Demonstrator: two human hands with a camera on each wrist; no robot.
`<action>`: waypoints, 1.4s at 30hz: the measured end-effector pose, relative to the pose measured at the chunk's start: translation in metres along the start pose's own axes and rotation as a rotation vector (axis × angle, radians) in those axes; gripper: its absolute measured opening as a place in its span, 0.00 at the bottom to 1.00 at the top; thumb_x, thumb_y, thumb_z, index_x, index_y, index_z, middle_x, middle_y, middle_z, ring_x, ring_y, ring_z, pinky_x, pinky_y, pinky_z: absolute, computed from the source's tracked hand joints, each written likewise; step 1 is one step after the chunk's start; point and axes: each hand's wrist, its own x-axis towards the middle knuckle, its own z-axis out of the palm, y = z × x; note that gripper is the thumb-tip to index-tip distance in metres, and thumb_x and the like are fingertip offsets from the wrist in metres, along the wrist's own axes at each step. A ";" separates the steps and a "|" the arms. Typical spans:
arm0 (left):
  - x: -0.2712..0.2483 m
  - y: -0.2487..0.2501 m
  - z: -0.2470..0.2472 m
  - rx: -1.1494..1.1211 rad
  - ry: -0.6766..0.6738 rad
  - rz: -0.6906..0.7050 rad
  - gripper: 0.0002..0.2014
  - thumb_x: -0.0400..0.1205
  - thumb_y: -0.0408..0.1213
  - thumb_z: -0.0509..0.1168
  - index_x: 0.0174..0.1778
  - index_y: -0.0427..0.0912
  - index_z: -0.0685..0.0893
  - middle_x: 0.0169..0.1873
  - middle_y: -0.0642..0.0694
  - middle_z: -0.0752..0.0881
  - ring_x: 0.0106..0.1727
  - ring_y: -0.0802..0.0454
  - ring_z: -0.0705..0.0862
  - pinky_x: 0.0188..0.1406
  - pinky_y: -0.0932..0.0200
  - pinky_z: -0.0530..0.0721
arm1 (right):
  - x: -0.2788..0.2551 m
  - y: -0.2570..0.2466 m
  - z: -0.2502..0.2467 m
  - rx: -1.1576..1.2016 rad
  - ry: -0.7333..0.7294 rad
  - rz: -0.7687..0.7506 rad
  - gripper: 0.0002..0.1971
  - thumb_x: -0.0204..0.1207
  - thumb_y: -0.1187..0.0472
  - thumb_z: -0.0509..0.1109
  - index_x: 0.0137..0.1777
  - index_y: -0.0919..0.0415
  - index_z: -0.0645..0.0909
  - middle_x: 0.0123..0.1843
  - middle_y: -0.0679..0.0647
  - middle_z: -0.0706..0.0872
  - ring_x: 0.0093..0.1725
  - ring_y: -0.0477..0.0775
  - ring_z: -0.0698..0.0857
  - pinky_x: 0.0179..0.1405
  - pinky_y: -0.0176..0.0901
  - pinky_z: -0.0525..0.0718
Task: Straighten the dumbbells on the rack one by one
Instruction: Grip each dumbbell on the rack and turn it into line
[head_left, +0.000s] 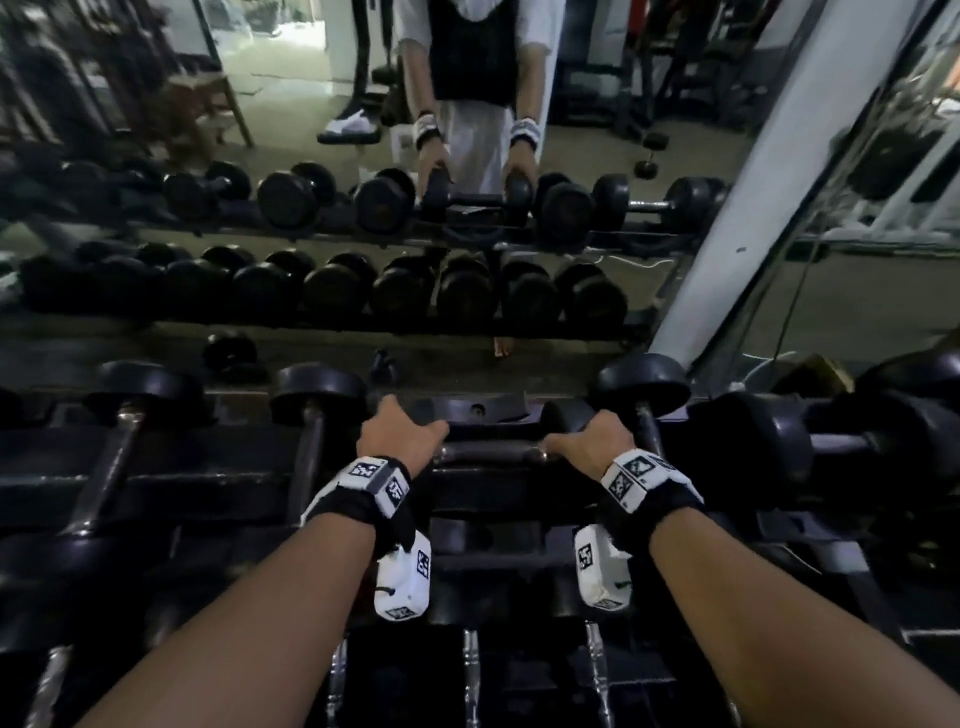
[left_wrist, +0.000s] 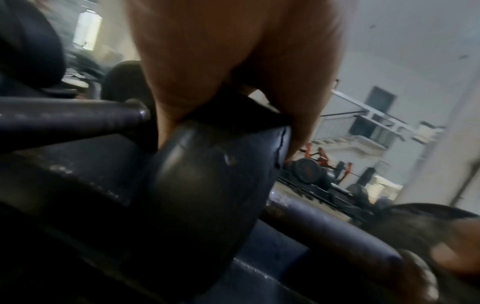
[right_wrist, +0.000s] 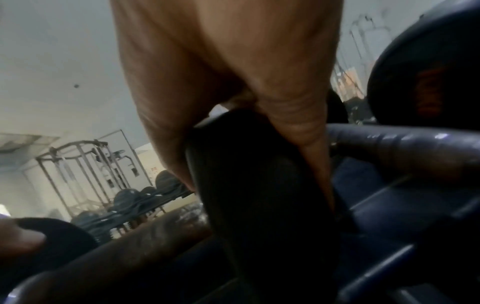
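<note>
While both hands sit on one dumbbell lying crosswise on the top shelf of the rack, the step in hand looks like turning that one weight to line up with its neighbours. The left hand is curled over the left head of the dumbbell, fingers and thumb wrapped down either side of it in the left wrist view. The right hand has the same grip on the right head, thumb on one face and fingers on the other. Between them the short handle runs left to right, while the dumbbells on either side point front to back.

Next, I judge, the weight wants a small lift and a quarter turn so one head goes to the back of the shelf and the other to the front. It is probably heavy, so a two-handed hold seems right.

Room is tight on the right: a neighbouring dumbbell stands just beside the right hand, its handle close by the knuckles, and fingers could get pinched there. On the left, another dumbbell is near but with a clearer gap. Whether the slot behind is free is hard to tell, as the view is dark and blurred there
</note>
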 end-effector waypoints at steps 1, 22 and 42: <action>0.003 0.002 0.004 -0.027 0.028 -0.045 0.38 0.72 0.51 0.74 0.76 0.41 0.74 0.69 0.35 0.81 0.68 0.34 0.80 0.64 0.50 0.78 | 0.007 0.002 -0.002 0.029 -0.024 -0.001 0.20 0.63 0.51 0.81 0.42 0.66 0.80 0.44 0.60 0.86 0.38 0.58 0.83 0.39 0.45 0.80; 0.007 0.014 -0.005 -0.106 -0.022 -0.268 0.26 0.56 0.54 0.77 0.38 0.35 0.89 0.43 0.40 0.91 0.45 0.41 0.89 0.42 0.57 0.83 | 0.015 0.003 0.004 0.207 -0.008 0.037 0.35 0.61 0.53 0.78 0.68 0.66 0.74 0.63 0.64 0.84 0.59 0.67 0.84 0.51 0.45 0.79; -0.046 0.008 -0.016 -0.238 0.272 -0.240 0.27 0.64 0.49 0.77 0.52 0.33 0.87 0.51 0.38 0.89 0.52 0.38 0.87 0.51 0.49 0.87 | 0.008 -0.033 -0.026 0.046 0.090 -0.373 0.34 0.57 0.49 0.81 0.64 0.60 0.81 0.61 0.64 0.87 0.61 0.69 0.84 0.57 0.51 0.83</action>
